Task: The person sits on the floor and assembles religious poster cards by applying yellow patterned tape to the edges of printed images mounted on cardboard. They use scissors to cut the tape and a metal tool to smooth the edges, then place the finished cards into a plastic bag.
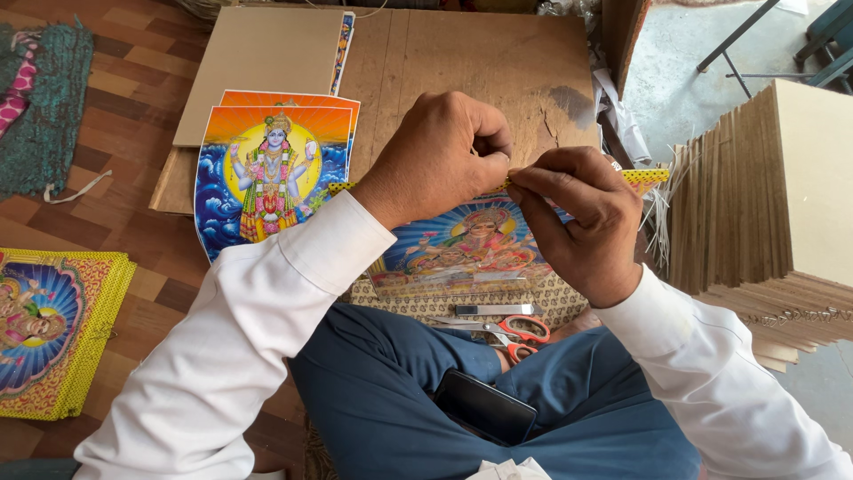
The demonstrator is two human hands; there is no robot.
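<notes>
My left hand (440,156) and my right hand (577,222) meet in front of me and pinch a thin yellow patterned strip (644,176), which runs from under my left wrist out past my right hand. Below the hands lies a colourful picture of a seated figure (466,244) on a patterned board (533,298). Both sleeves are white.
A stack of colourful figure prints (267,169) lies at left on a wooden board (498,62), with plain cardboard (262,62) behind. Red-handled scissors (511,331) and a small metal blade (493,309) rest near my knees. A black phone (484,407) sits on my lap. Stacked boards (764,213) stand right; framed pictures (49,329) lie left.
</notes>
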